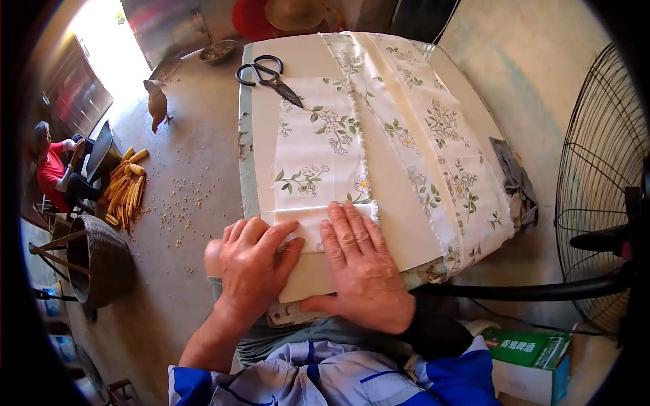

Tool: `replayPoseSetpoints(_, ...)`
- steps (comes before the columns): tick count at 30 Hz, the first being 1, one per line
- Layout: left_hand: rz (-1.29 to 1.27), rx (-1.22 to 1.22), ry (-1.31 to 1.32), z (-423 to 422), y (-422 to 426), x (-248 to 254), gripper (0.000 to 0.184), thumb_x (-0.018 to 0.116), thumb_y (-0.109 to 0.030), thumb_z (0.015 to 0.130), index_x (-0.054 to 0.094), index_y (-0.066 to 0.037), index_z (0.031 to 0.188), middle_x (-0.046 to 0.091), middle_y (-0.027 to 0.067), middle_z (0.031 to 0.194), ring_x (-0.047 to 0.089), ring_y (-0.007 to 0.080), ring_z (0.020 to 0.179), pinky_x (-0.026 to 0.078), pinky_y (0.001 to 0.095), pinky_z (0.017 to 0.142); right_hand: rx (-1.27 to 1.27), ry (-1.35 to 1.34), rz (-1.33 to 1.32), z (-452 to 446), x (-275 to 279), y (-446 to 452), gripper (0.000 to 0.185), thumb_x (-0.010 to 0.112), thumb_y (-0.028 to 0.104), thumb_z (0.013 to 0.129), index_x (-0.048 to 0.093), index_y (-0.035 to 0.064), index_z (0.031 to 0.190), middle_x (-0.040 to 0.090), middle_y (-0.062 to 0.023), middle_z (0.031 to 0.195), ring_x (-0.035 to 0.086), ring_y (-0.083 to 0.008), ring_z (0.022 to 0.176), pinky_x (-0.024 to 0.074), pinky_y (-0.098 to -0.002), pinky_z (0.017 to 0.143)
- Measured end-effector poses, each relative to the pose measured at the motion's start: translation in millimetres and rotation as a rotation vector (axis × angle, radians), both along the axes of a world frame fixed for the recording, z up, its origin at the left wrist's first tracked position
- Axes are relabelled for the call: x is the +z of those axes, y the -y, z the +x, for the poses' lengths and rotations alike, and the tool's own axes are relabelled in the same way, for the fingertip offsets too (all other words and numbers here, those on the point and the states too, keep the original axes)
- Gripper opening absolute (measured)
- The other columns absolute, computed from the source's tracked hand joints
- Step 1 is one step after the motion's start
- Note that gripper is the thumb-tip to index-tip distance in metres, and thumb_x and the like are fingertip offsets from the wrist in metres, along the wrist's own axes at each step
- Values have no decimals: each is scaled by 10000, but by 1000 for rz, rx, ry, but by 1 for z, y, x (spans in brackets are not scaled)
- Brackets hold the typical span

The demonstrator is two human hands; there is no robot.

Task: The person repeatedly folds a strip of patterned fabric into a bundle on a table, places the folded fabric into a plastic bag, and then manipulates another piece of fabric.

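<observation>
A strip of white floral fabric (318,149) lies on a pale board (399,230) in front of me, its near end folded over into a band. My left hand (254,264) is at the left end of that fold, fingers curled, with thumb and forefinger closed on the cloth. Flat over the fold's right part rests my right hand (362,264), fingers stretched out, its thumb reaching toward the board's near edge. Black-handled scissors (274,81) lie at the far left, their tips on the fabric. A longer floral cloth (447,149) with frayed edges covers the right side.
A fan (599,162) stands close on the right, above a green carton (525,348). Left on the floor are corn cobs (126,189), scattered kernels, a hen (157,106) and a basket (101,260). A person in red (54,169) sits beyond. A grey rag (514,183) hangs at the right edge.
</observation>
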State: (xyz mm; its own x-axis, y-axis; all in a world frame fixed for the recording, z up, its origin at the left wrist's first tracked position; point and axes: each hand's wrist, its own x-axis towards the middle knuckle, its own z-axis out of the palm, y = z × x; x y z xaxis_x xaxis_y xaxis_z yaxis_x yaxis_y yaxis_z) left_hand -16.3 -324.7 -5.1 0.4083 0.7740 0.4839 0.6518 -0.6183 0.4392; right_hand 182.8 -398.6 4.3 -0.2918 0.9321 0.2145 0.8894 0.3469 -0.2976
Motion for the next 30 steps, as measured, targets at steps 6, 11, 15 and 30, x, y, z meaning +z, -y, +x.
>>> replayPoseSetpoints(6,-12,-41,-10,-4,0,2,311,862,-124,835,779,-97,1134,621,87,904,622,309,882,507,435,867,-59,49,11,25,0,11,1280,775,781,782,403,-154,1574,335,-367,1683,301,-510,1598,253,-590,1302)
replayPoseSetpoints(11,147,43,-39,9,11,20,532,907,-167,787,726,-53,1274,641,153,1192,628,337,1092,531,480,955,-53,50,1,25,4,11,1222,776,721,818,393,-158,1576,346,-369,1675,307,-508,1594,249,-585,1307)
replayPoseSetpoints(15,95,-293,63,29,22,22,744,927,-266,787,646,-6,1425,583,203,1489,550,395,1403,469,528,1160,-47,87,-11,26,0,12,1038,739,552,929,364,-146,1600,337,-369,1679,301,-505,1598,241,-585,1314)
replayPoseSetpoints(30,-144,-385,-205,13,9,12,1157,705,-780,869,496,160,1510,426,368,1634,365,480,1582,246,551,1322,-27,133,-21,26,8,10,1087,666,680,929,402,-147,1582,344,-370,1678,327,-516,1586,263,-606,1289)
